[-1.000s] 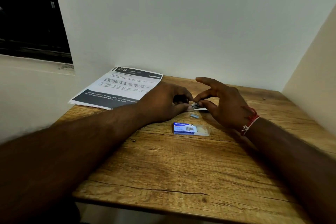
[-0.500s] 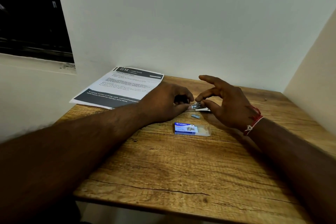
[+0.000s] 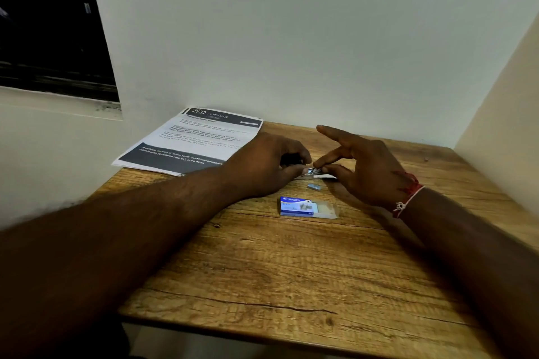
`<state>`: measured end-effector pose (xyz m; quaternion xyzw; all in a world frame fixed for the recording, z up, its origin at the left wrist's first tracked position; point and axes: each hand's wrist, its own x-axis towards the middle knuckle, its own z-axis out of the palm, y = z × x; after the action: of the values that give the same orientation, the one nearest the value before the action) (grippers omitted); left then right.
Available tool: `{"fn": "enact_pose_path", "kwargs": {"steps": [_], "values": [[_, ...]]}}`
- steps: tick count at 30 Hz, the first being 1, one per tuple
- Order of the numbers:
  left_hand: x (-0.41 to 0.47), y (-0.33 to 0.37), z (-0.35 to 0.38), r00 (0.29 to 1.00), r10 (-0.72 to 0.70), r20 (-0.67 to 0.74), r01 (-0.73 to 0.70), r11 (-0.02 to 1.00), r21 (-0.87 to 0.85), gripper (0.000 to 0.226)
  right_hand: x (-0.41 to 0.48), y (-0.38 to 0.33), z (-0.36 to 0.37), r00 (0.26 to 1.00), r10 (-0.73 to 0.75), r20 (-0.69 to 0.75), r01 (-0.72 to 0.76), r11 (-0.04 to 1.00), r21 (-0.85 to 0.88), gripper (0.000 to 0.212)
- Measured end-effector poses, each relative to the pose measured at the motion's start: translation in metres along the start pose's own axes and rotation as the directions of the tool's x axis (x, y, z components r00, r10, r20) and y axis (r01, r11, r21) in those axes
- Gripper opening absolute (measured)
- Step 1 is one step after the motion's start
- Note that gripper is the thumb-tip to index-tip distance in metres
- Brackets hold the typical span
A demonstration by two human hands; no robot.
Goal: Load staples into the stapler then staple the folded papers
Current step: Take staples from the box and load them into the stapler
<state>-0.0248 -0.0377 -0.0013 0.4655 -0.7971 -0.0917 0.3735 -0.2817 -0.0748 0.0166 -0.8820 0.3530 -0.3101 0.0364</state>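
Note:
My left hand is curled around a small dark stapler at the middle of the wooden table; most of the stapler is hidden under the fingers. My right hand pinches a short strip of staples at the stapler's metal front end, with thumb and forefinger closed and the other fingers spread. A loose strip of staples lies just in front of the hands. The blue staple box sits open nearer to me. The printed papers lie flat at the back left.
White walls close the table in at the back and right. A dark window is at the upper left. The table's front edge is close to me, with bare wood between it and the staple box.
My right hand has lifted slightly and its fingers have pinched in tighter at the stapler's front end. My left hand has stayed in place on the stapler.

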Motion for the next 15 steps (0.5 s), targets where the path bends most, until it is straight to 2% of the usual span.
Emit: {"fn": "enact_pose_path", "kwargs": {"steps": [7, 15], "values": [[0.0001, 0.0029, -0.0006, 1.000, 0.005, -0.008, -0.005, 1.000, 0.006, 0.016, 0.0003, -0.0012, -0.0055, 0.999, 0.020, 0.047, -0.021, 0.999, 0.036, 0.079], [-0.0007, 0.0039, -0.0012, 1.000, 0.008, -0.015, -0.008, 1.000, -0.007, 0.017, -0.0007, -0.0037, -0.0044, 0.993, 0.058, 0.106, -0.068, 0.993, 0.097, 0.085]]}}
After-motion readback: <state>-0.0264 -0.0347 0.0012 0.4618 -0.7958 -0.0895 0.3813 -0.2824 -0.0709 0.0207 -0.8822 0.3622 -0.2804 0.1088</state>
